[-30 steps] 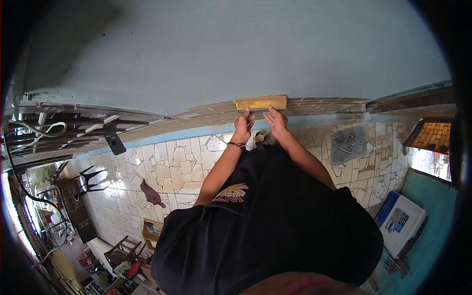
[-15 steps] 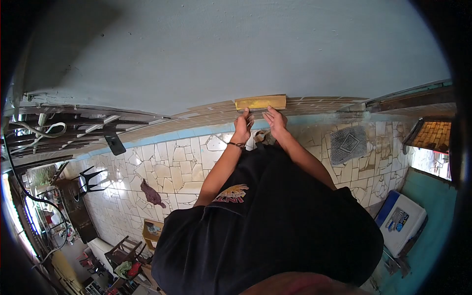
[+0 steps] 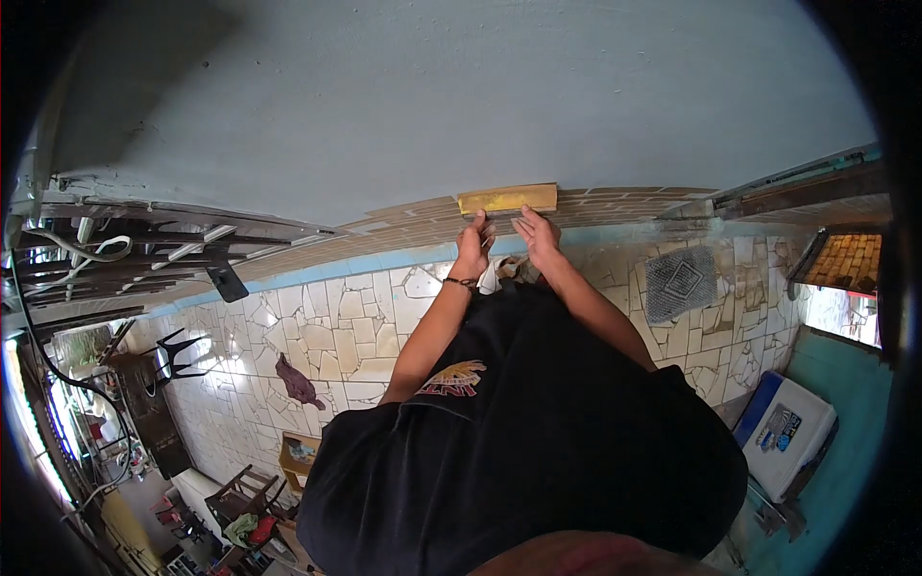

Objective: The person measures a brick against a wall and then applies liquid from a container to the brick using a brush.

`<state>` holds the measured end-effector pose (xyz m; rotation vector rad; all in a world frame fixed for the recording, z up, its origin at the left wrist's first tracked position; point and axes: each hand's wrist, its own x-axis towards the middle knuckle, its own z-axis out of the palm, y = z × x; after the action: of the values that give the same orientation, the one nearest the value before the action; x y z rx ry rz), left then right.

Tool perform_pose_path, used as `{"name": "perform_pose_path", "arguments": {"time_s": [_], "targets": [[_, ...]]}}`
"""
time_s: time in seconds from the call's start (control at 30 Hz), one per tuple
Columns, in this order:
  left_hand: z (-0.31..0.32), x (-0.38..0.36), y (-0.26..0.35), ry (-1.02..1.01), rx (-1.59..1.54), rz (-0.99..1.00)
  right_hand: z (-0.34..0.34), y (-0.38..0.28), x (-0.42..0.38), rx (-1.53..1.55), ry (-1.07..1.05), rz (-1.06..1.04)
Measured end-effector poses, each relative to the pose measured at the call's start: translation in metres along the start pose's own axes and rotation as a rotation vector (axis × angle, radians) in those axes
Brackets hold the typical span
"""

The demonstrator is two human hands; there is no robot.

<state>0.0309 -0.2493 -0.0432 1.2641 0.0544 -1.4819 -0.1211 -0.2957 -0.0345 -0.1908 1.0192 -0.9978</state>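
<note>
A yellow rectangular strip lies flat against the pale blue-grey wall, at the top edge of a band of brick-pattern panels. My left hand, a dark band on its wrist, is curled with its fingertips on the strip's lower left edge. Beside it, my right hand has its fingers spread and touches the lower right edge. Both hands hold the strip to the wall. My black shirt fills the lower middle of the view.
The floor is broken-tile mosaic. On it lie a grey mat, a dark rag and a crumpled cloth by my feet. A white and blue box stands at right; a black chair and metal grille at left.
The view has shifted very slightly. Both hands stay on the yellow strip in the same place.
</note>
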Motion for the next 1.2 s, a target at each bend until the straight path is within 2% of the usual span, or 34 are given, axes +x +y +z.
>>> {"name": "perform_pose_path", "arguments": {"time_s": [0.2, 1.2], "targets": [[-0.001, 0.001, 0.0, -0.032, -0.025, -0.006, 0.0, 0.0, 0.002, 0.004, 0.006, -0.004], [0.018, 0.012, 0.015, 0.064, -0.024, 0.072, 0.013, -0.009, 0.019, 0.021, -0.001, -0.058]]}}
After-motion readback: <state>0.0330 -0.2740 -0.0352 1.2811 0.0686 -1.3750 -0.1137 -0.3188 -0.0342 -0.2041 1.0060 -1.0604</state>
